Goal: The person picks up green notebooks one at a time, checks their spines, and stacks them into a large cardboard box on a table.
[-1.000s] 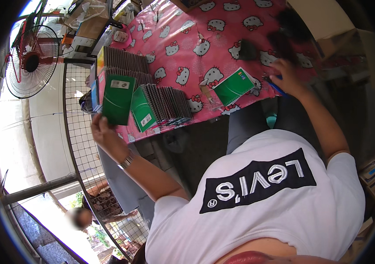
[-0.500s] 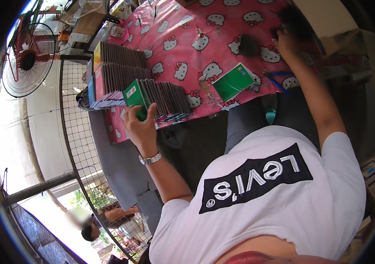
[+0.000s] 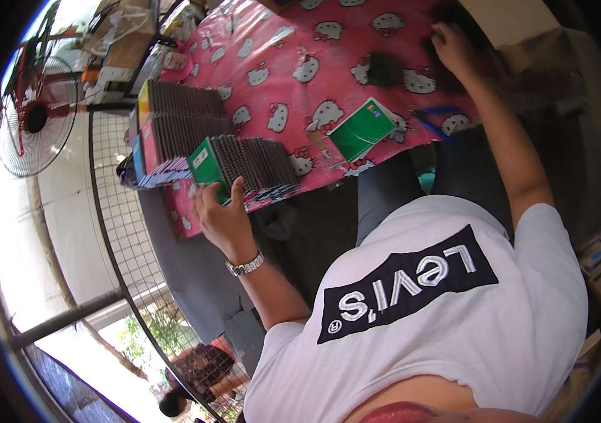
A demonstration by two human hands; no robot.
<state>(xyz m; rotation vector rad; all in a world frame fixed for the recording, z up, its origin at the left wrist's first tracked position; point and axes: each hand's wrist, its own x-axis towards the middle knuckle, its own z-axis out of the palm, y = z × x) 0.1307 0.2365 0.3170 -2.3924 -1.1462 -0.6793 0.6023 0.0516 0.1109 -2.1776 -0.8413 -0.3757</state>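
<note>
My left hand (image 3: pixel 221 217), with a metal watch on the wrist, grips a green spiral notebook (image 3: pixel 204 163) standing at the near end of a row of spiral notebooks (image 3: pixel 257 162) on the pink patterned tablecloth (image 3: pixel 279 42). A taller stack of notebooks (image 3: pixel 177 116) stands just behind the row. My right hand (image 3: pixel 452 44) is stretched to the table's far right, fingers on a dark heap (image 3: pixel 448 17); whether it holds anything is unclear. A single green notebook (image 3: pixel 362 129) lies flat between the hands.
Another dark clump (image 3: pixel 385 69) and a blue tool (image 3: pixel 434 118) lie on the cloth. A standing fan (image 3: pixel 32 120) and a wire mesh fence (image 3: pixel 113 233) are on the left. Cartons (image 3: pixel 600 261) sit low on the right.
My left hand brought the green notebook from the tall stack's side to the near end of the row. My right hand reached farther across the table to the dark heap.
</note>
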